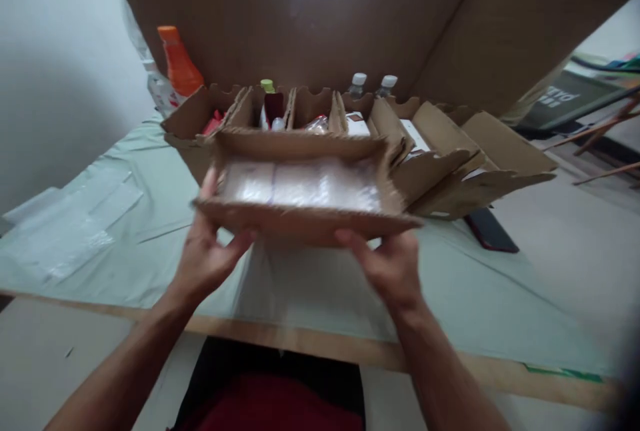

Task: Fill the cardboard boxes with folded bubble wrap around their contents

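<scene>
Cardboard tray (305, 223), center of frame, held up in both hands, in front of row of open cardboard boxes (430, 171). Head view: tray's back edge overlaps the fronts of the boxes, little room there; its front edge has open space over the green cloth (320, 284) down to the table edge (300, 343) at lower center. Plastic sleeves (65, 224) at left of frame, well apart from tray; dark phone (491, 229) right of center, near the rightmost box. Clear-wrapped items (300, 184) inside tray, blurred, contents can't be made out. Box contents mostly hidden by walls; orange-capped bottle (181, 64) upper left, its base hidden behind boxes. Right edge of frame dark and blurred, forearms cut off at bottom. Left hand (207, 261) grips tray's left end, thumb on front wall, fingers partly hidden behind it. Right hand (395, 267) grips right part, thumb on front wall, fingers hidden beneath. Both forearms reach up and inward from the lower corners.
</scene>
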Available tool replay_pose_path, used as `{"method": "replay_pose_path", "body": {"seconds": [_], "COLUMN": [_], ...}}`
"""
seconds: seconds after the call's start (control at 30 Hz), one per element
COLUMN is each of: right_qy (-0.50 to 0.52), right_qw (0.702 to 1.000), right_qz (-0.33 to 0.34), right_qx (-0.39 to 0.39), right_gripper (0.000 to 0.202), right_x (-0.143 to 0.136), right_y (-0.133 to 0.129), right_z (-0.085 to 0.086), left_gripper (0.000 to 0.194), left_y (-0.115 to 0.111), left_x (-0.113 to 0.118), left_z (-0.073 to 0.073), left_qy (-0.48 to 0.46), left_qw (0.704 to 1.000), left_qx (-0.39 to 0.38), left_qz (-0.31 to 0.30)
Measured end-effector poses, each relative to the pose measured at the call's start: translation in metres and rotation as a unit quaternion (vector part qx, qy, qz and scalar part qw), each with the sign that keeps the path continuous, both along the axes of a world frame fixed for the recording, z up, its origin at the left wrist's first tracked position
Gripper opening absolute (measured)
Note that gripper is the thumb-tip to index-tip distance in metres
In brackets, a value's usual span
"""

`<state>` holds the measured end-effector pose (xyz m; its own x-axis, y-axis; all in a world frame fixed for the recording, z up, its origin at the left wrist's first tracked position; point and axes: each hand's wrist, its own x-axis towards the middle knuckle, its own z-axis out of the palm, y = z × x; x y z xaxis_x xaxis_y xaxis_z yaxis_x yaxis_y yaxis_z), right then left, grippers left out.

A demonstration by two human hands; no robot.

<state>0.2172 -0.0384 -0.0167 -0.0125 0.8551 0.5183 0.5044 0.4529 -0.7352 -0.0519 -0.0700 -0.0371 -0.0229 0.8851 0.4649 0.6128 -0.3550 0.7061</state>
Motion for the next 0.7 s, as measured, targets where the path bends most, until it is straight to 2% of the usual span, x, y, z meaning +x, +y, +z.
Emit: {"method": "replay_pose_path", "body": {"seconds": [0.07, 0.13, 0.2, 0.27, 0.33, 0.4, 0.47, 0.57, 0.63, 0.7], "right_qy": [0.014, 0.0, -0.104, -0.159, -0.128, -0.068, -0.029, -0.037, -0.068, -0.082], "right_qw": [0.999, 0.991, 0.972, 0.974, 0.988, 0.997, 0.994, 0.964, 0.941, 0.942], "right_qz": [-0.028, -0.119, -0.201, -0.157, -0.085, -0.002, 0.098, 0.262, 0.331, 0.324], "right_qx": [0.023, 0.061, 0.06, 0.019, 0.001, -0.021, -0.041, -0.023, 0.005, 0.014], "right_gripper": [0.061, 0.045, 0.046, 0.058, 0.076, 0.088, 0.095, 0.099, 0.087, 0.068], "right_x": [0.016, 0.041, 0.059, 0.056, 0.026, -0.023, -0.077, -0.137, -0.154, -0.156], "right_y": [0.003, -0.019, -0.055, -0.087, -0.103, -0.101, -0.09, -0.072, -0.061, -0.049], "right_z": [0.007, 0.001, -0.015, -0.035, -0.051, -0.059, -0.062, -0.066, -0.071, -0.077], "left_gripper": [0.092, 0.092, 0.09, 0.088, 0.088, 0.089, 0.09, 0.074, 0.066, 0.069], "left_y": [0.021, 0.017, -0.009, -0.041, -0.06, -0.057, -0.036, 0.002, 0.016, 0.011], "left_x": [0.021, 0.043, 0.053, 0.04, 0.002, -0.054, -0.117, -0.194, -0.222, -0.226], "left_z": [0.018, 0.021, 0.01, -0.008, -0.022, -0.025, -0.017, 0.002, 0.008, 0.001], "left_qy": [-0.028, -0.018, -0.037, -0.072, -0.123, -0.181, -0.237, -0.277, -0.281, -0.278], "left_qw": [0.998, 0.997, 0.995, 0.994, 0.991, 0.982, 0.969, 0.958, 0.956, 0.952], "left_qx": [0.038, 0.041, 0.024, -0.011, -0.04, -0.06, -0.063, -0.039, -0.024, -0.01], "left_qz": [-0.029, -0.067, -0.092, -0.079, -0.04, -0.005, 0.024, 0.054, 0.082, 0.126]}}
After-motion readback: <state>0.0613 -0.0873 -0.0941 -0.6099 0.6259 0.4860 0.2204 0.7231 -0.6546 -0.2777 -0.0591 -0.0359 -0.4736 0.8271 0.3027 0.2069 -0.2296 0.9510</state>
